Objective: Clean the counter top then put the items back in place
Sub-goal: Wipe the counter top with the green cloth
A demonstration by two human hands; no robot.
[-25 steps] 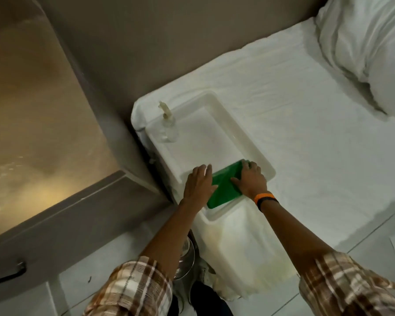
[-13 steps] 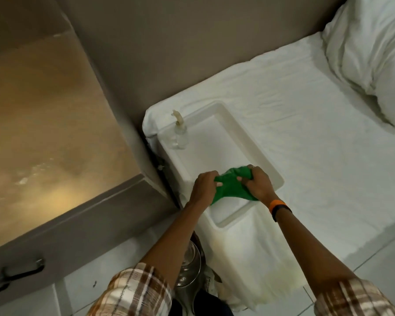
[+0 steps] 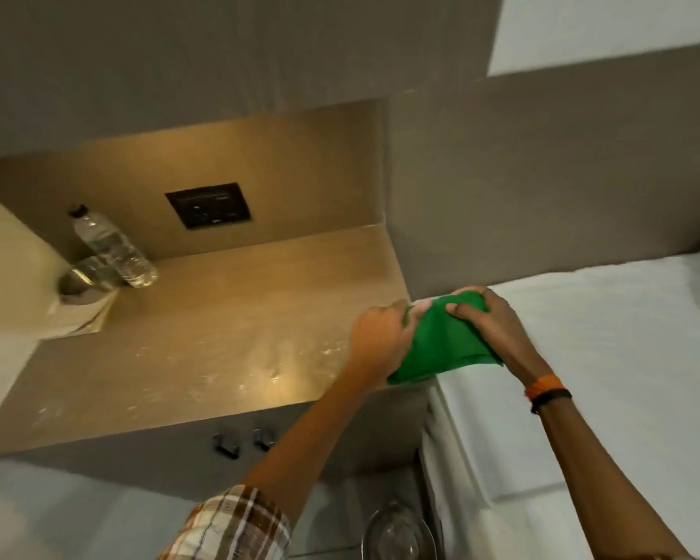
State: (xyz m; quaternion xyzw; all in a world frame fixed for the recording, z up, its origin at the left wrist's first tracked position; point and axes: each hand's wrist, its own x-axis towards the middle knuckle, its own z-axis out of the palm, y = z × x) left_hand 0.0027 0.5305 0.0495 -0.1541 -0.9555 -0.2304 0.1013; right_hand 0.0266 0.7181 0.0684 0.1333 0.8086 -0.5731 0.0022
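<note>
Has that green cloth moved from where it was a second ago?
Yes. The green cloth, held in both hands, was low inside the white tray on the bed; now it is lifted up beside the counter top's right edge.

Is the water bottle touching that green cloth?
Apart. The head view shows the water bottle standing at the counter's far left corner, while both hands hold the green cloth past its right edge, bare counter between.

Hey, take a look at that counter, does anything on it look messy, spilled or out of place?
Yes. The counter top has pale specks and smears near its front edge, like powder or droplets. A water bottle stands in the back left corner. Both hands hold a bunched green cloth beside it.
</note>
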